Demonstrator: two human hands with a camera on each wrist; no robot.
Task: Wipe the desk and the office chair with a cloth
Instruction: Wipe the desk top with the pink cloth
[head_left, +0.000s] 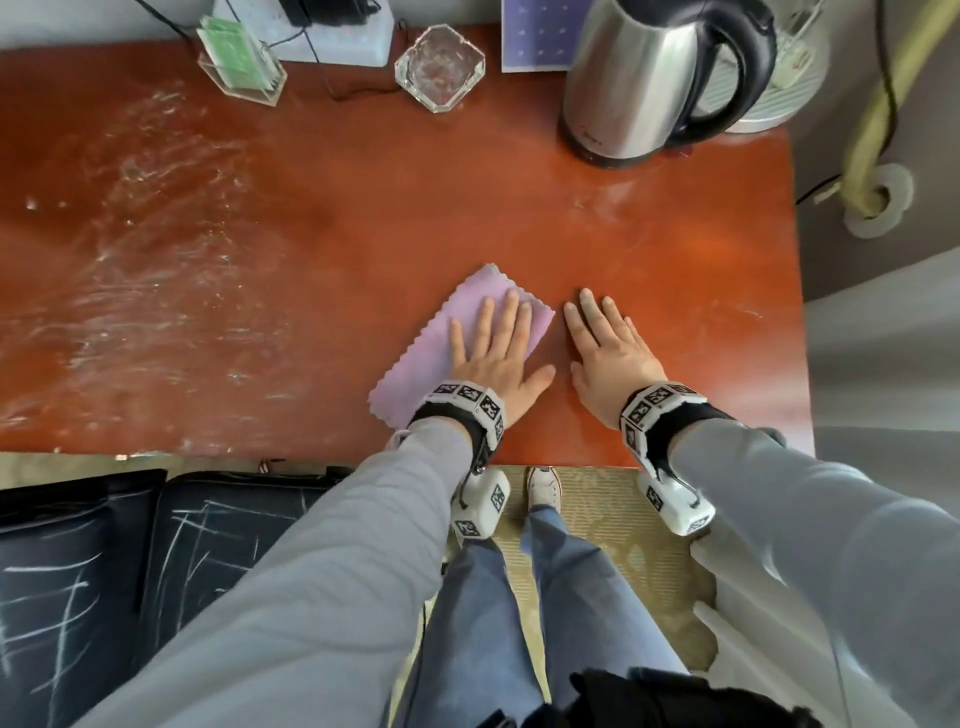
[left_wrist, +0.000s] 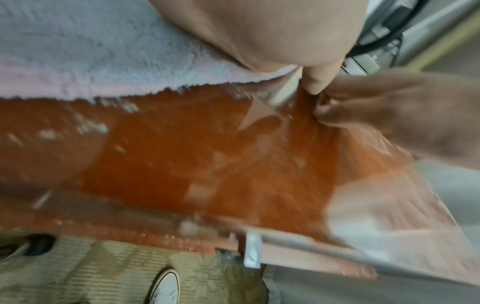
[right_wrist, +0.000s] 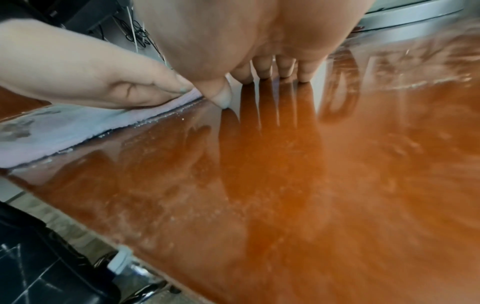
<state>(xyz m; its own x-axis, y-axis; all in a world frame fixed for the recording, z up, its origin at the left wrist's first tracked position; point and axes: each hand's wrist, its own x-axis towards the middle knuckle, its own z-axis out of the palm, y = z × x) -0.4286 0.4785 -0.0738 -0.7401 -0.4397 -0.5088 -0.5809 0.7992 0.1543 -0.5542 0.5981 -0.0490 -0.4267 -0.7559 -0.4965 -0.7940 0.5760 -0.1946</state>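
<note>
A glossy red-brown desk fills the head view, its left half streaked with white smears while the part nearer the kettle looks cleaner. Below its front edge sits a black chair, its seat crossed with pale chalky marks and, by the look of it, not yet wiped. The kettle stands at the back right, well apart from the work; a glass ashtray and a clear card holder line the back edge.

The pink cloth lies flat near the desk's front edge, right of centre. The left hand presses it down with fingers spread and straight. The right hand rests just beside it on bare desk, palm down, fingers straight, holding nothing.

The cloth looks light, soft and fluffy, likely to bunch or slide on the slick top unless held under a flat palm. For the chair, gathering it at the middle into a loose pad should serve better than pinching its scalloped edge.
</note>
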